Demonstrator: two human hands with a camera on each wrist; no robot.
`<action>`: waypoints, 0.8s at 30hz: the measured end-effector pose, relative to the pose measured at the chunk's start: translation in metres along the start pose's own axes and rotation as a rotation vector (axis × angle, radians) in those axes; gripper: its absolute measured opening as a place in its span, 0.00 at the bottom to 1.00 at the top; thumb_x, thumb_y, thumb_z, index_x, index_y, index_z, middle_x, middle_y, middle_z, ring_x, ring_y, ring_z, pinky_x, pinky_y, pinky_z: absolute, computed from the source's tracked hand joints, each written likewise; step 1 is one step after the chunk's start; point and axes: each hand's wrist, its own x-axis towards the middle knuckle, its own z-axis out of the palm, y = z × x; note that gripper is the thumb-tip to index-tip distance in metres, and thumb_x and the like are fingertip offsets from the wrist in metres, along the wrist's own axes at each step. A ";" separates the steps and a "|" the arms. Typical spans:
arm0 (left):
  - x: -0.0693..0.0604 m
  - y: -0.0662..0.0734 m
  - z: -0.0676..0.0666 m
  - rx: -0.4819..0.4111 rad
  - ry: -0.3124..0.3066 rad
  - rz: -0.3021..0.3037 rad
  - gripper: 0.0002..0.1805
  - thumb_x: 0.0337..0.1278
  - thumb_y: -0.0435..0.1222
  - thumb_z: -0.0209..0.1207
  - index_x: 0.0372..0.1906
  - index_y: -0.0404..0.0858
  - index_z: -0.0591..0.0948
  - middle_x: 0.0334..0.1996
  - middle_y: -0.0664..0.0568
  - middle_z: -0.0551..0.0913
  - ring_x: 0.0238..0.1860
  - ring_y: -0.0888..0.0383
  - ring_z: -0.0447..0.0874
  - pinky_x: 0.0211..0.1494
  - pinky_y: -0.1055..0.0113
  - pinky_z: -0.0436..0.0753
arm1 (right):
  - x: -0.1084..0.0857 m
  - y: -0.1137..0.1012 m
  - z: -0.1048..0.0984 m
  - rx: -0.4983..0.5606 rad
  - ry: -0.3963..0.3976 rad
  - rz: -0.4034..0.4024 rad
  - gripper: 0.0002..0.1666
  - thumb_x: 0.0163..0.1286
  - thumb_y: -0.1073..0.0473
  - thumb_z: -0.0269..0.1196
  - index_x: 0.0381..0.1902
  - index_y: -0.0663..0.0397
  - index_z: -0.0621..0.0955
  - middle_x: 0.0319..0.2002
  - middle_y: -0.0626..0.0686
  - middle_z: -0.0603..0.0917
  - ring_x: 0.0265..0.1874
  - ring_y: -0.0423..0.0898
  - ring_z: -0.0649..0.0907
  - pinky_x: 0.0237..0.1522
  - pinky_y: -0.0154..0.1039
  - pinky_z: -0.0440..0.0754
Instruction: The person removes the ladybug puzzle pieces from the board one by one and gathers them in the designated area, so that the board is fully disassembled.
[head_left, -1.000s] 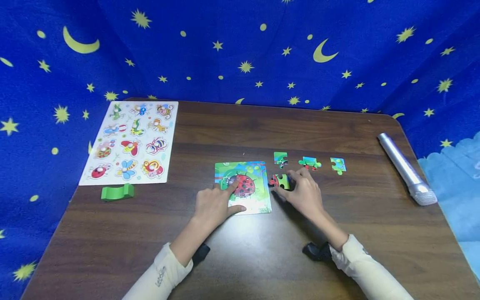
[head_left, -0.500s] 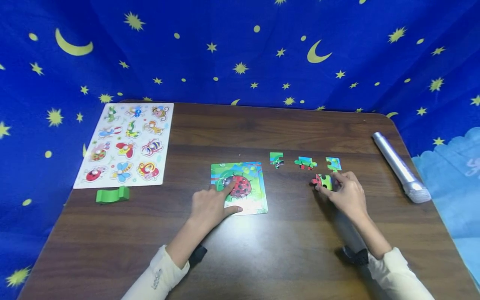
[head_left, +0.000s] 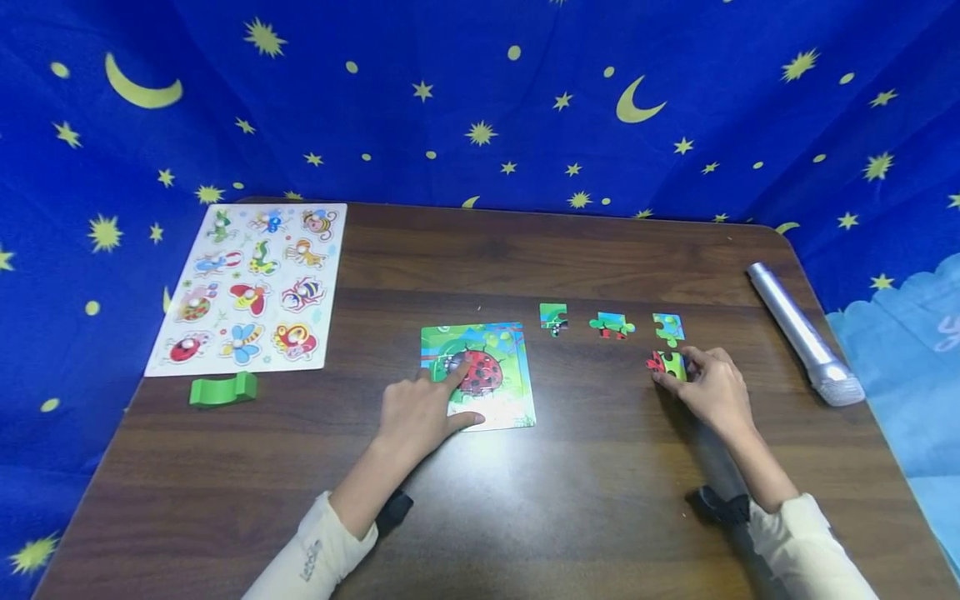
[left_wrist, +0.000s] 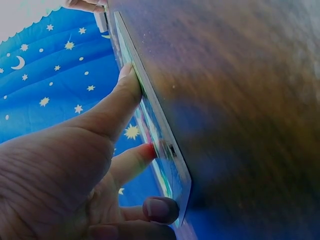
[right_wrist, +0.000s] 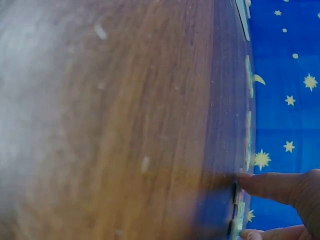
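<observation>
A square ladybug puzzle board (head_left: pixel 517 400) lies mid-table in the head view. My left hand (head_left: pixel 420 412) rests on it, thumb and index finger pressing its face; the left wrist view shows those fingertips against the board. To the right, my right hand (head_left: pixel 716 387) pinches a red and green jigsaw piece (head_left: pixel 673 365) between thumb and fingers, at table level. Just behind that piece sits a blue-green jigsaw piece (head_left: pixel 667 328). Two more, a piece with red edges (head_left: pixel 612 325) and a green corner piece (head_left: pixel 553 317), lie in a row to its left.
A white insect peg board (head_left: pixel 247 292) occupies the table's back left, with a green arched block (head_left: pixel 222 390) before it. Along the right side lies a silver microphone (head_left: pixel 806 333). Blue star-patterned cloth (head_left: pixel 420 125) hangs behind the table (head_left: pixel 525 517).
My right hand has carried the red and green piece rightward, from beside the ladybug board to just in front of the rightmost loose piece. My left hand has stayed on the board.
</observation>
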 end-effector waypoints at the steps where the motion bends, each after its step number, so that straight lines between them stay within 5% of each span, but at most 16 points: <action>1: 0.000 0.000 0.000 0.003 0.001 0.001 0.46 0.46 0.73 0.59 0.72 0.58 0.70 0.16 0.49 0.68 0.15 0.59 0.49 0.19 0.66 0.53 | 0.000 0.000 0.000 0.005 -0.002 0.001 0.31 0.57 0.50 0.74 0.52 0.65 0.82 0.33 0.59 0.75 0.36 0.57 0.75 0.32 0.49 0.68; 10: -0.001 0.001 -0.001 0.029 0.015 0.001 0.46 0.46 0.73 0.57 0.71 0.59 0.70 0.32 0.41 0.86 0.15 0.60 0.49 0.19 0.67 0.53 | -0.005 -0.005 -0.004 0.030 -0.002 0.014 0.37 0.59 0.49 0.73 0.58 0.70 0.79 0.33 0.59 0.76 0.34 0.56 0.75 0.32 0.47 0.68; 17: -0.002 -0.001 -0.003 0.046 0.038 0.014 0.46 0.46 0.73 0.58 0.71 0.58 0.71 0.16 0.49 0.71 0.16 0.60 0.47 0.19 0.67 0.52 | -0.013 -0.039 0.006 0.081 0.108 -0.160 0.37 0.52 0.55 0.78 0.56 0.71 0.80 0.32 0.60 0.76 0.29 0.51 0.73 0.31 0.45 0.68; 24: -0.007 -0.008 -0.007 0.007 0.072 -0.038 0.50 0.47 0.72 0.59 0.75 0.54 0.66 0.15 0.51 0.64 0.16 0.60 0.48 0.18 0.66 0.52 | -0.016 -0.097 0.031 0.116 -0.019 -0.341 0.35 0.53 0.55 0.78 0.57 0.67 0.81 0.37 0.58 0.77 0.29 0.48 0.74 0.30 0.44 0.72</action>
